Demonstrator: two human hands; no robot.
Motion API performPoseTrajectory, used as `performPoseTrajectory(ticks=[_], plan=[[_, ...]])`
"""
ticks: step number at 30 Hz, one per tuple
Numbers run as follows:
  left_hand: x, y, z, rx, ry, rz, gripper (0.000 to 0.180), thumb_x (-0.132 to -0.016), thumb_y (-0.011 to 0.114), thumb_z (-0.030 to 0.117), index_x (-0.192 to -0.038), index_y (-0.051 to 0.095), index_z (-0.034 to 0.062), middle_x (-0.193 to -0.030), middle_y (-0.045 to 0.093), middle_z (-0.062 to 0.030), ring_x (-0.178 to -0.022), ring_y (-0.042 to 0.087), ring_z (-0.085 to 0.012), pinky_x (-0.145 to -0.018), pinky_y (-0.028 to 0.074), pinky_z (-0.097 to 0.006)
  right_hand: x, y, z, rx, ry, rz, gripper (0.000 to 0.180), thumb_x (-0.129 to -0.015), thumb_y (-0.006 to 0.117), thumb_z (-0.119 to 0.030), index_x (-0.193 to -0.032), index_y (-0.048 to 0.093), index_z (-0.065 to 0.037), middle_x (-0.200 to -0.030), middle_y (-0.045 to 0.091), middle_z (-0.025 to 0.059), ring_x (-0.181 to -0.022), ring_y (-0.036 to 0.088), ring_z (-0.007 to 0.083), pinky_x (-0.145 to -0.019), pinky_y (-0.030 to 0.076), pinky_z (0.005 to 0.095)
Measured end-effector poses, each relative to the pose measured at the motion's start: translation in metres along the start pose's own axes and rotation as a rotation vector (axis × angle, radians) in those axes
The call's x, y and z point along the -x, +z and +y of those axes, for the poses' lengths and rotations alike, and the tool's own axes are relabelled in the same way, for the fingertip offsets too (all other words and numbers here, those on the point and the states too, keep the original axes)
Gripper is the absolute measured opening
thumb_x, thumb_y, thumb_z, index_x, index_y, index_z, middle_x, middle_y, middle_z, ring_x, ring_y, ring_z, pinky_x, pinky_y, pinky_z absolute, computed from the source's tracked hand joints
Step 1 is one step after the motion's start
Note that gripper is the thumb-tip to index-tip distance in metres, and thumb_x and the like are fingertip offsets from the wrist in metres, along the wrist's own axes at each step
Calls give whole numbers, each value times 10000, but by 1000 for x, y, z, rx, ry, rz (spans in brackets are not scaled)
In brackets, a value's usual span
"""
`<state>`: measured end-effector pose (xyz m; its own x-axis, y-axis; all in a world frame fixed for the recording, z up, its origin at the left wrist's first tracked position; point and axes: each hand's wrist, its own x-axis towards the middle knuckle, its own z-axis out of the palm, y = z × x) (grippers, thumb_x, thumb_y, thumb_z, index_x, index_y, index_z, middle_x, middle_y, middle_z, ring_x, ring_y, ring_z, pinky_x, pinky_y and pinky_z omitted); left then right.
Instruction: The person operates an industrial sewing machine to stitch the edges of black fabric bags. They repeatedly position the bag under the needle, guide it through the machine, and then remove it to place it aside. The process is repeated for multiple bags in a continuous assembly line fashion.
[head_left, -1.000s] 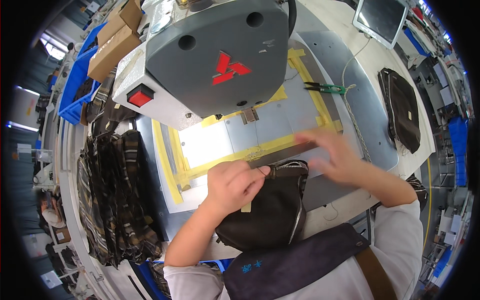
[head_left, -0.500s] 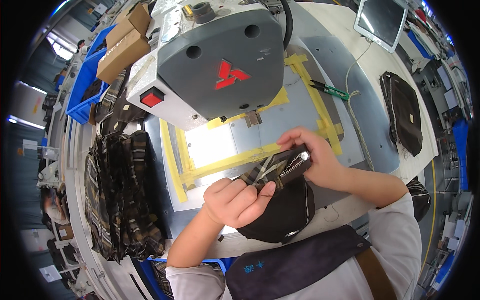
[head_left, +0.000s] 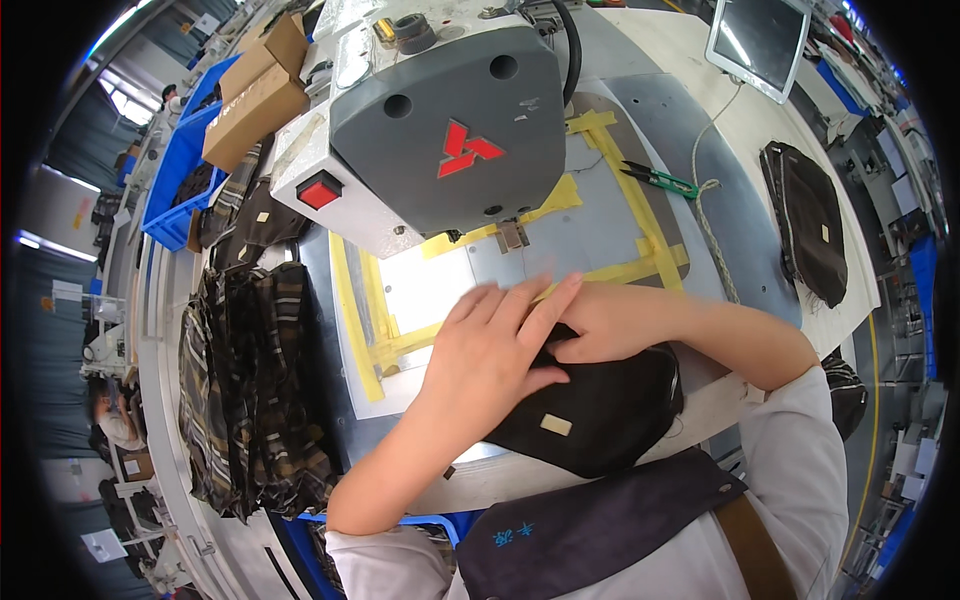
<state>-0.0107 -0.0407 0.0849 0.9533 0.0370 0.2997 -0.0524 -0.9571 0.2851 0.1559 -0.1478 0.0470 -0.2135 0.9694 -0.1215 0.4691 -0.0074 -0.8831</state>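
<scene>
A dark brown fabric pouch (head_left: 610, 420) with a small pale label lies at the near edge of the machine bed, below both hands. My left hand (head_left: 485, 350) spreads over its left end, fingers stretched forward and slightly blurred, thumb resting by the cloth. From the right, my right hand (head_left: 610, 318) grips the pouch's far edge with the thumb on top; my left fingers hide its fingertips. The zipper and plaid lining are out of sight. Just beyond the hands stands the grey sewing machine head (head_left: 450, 130), its metal presser foot (head_left: 512, 236) over the plate.
Yellow tape (head_left: 655, 200) frames the metal plate. Green-handled thread snips (head_left: 660, 180) and a cord (head_left: 715, 240) lie right of it. Another dark pouch (head_left: 808, 225) rests farther right, below a screen (head_left: 760, 45). Plaid fabric pieces (head_left: 260, 390) are heaped left, near blue bins (head_left: 175, 190) and a cardboard box (head_left: 255, 110).
The pouch has turned from its zipper and plaid lining to its labelled outer side, now lying flatter. My left hand has loosened its grip and stretched out across it, close to my right hand.
</scene>
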Motion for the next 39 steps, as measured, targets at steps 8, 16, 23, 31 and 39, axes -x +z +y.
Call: performPoseTrajectory(ticks=[8,16,23,31,39], plan=[[55,22,-49,318,-775,166,222,-900,672,235,-959,651,22,-736,648,-173,-681,647,-332,-629,501,-374,24,-30,41,-292,382,176,435,-833,719,-290,-1132,606,6,-993,658,97,-940,606,179,-805,484,314],[22,26,-27,379,-425,10,382,-837,739,267,-1096,603,21,-866,673,-149,-773,671,-314,-693,530,-360,0,-33,34,156,119,389,345,-783,734,-233,-1053,661,-30,-974,673,132,-924,641,279,-817,487,357],[-7,52,-52,399,-436,13,299,-821,751,183,-1067,644,51,-874,647,-94,-753,638,-275,-676,507,-341,-7,-13,26,99,76,519,290,-771,725,-145,-1015,605,-44,-901,647,122,-881,630,311,-756,493,386],[4,74,-46,440,-354,247,124,-840,705,70,-943,641,46,-845,614,-91,-713,625,-282,-614,495,-342,1,-5,35,389,-184,590,120,-895,650,-103,-968,633,-10,-900,638,32,-816,584,117,-745,474,284],[13,76,-41,208,-109,429,263,-722,747,-55,-955,668,40,-857,622,-103,-708,631,-236,-603,515,-298,-12,2,39,-434,193,518,183,-944,592,-151,-1034,634,2,-911,668,108,-802,615,190,-733,477,293]])
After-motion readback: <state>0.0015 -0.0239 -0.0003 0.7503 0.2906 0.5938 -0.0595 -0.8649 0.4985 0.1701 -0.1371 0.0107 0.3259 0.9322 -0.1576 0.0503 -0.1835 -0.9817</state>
